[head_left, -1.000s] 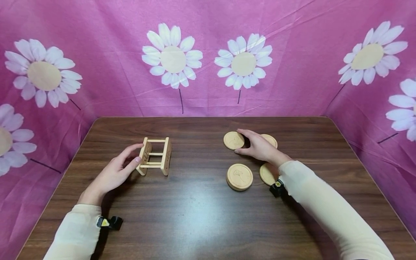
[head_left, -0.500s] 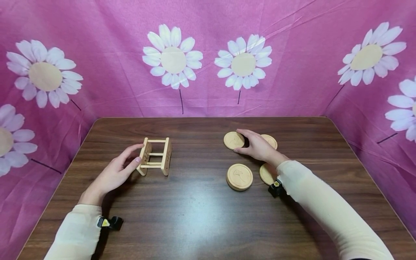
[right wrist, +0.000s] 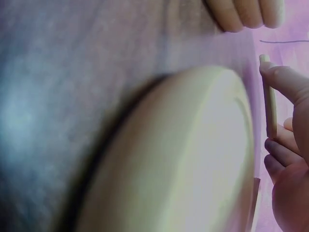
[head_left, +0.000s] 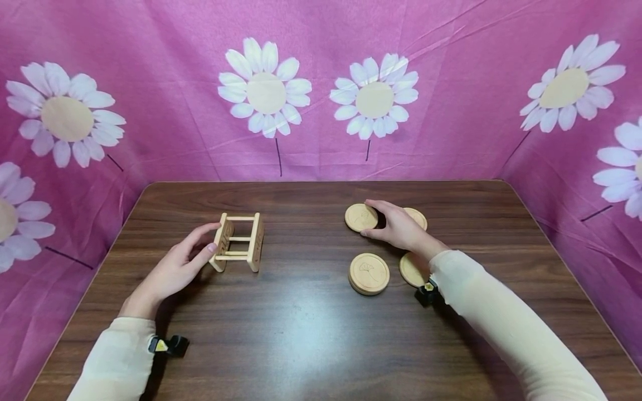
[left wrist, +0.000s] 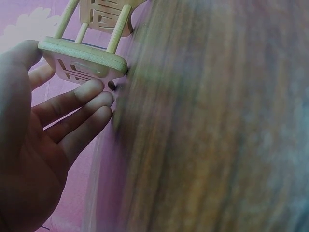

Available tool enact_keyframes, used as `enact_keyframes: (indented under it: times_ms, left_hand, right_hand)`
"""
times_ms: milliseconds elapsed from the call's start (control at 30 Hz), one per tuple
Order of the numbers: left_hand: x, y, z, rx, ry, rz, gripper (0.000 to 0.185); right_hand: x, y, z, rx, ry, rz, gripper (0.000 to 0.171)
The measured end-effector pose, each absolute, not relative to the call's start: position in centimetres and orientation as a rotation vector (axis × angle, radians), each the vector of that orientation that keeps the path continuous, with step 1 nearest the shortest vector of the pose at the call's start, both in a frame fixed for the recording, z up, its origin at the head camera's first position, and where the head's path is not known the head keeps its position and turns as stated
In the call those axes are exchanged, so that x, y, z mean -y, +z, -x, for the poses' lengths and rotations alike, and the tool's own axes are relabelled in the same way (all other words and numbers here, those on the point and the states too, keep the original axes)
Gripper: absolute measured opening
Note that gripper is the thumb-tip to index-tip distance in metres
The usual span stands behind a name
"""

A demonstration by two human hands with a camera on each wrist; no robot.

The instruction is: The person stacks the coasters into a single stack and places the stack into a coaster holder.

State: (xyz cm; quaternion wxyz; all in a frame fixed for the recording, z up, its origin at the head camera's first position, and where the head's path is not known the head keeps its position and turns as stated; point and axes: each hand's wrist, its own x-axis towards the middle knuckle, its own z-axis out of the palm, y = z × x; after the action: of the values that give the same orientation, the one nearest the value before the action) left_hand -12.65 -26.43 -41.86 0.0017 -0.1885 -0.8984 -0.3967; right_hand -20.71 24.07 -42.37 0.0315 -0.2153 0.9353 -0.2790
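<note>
On the left of the table stands a small wooden rack (head_left: 253, 248) with slotted end panels joined by rods. My left hand (head_left: 173, 267) grips its left panel, thumb at the near edge and index finger at the far edge. In the left wrist view, other fingers lie along the panel (left wrist: 77, 67). My right hand (head_left: 398, 227) pinches the rim of a round wooden coaster (head_left: 358, 217) between thumb and fingers; the right wrist view shows that coaster edge-on (right wrist: 269, 106). The hand covers part of it.
A coaster stack (head_left: 369, 273) with a leaf design on top sits nearer me, blurred and large in the right wrist view. Another coaster (head_left: 418, 216) lies behind my right hand, and one (head_left: 412, 270) lies partly under my wrist. Pink flowered cloth (head_left: 321, 156) borders the brown table (head_left: 301, 356).
</note>
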Motion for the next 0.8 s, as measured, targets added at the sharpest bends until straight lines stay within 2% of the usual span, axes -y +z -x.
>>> enact_keyframes:
  times_ms: [800]
  left_hand:
    - [26.3, -41.9, 12.5, 2.815, -1.241, 0.592, 0.049]
  right_hand:
    - [-25.3, -40.9, 18.6, -2.904, -0.906, 0.688, 0.081]
